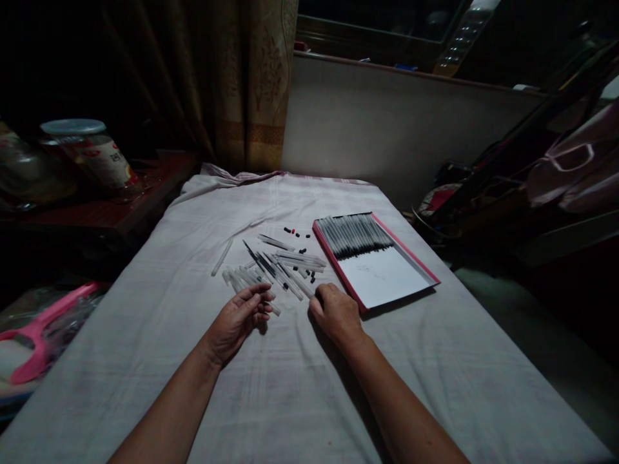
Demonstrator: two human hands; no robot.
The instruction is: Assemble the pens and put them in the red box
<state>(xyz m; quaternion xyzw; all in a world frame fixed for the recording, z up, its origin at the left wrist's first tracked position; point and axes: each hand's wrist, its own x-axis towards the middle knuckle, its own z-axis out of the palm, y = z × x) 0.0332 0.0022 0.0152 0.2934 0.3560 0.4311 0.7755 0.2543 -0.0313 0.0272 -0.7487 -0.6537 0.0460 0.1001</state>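
Note:
My left hand point(242, 320) is palm-up beside a loose pile of clear pen barrels point(236, 278), its fingers half curled and apart, with no object visible in them. To its right, my right hand point(338, 314) is closed, thumb and fingers pinched on the near end of a clear pen barrel point(304, 286). Dark pen refills point(265, 264) lie among the barrels. Small black caps point(309, 273) are scattered behind my right hand. Beside that hand, a shallow red-edged box point(387, 283) holds a row of pens point(355, 233) at its far end.
A pale checked cloth point(271, 399) covers the work surface. On the dark side table point(145, 200) at left stands a lidded plastic jar point(104, 154). A pink plastic handle point(41, 328) is at the left edge. A curtain point(256, 84) and wall point(358, 122) close off the back.

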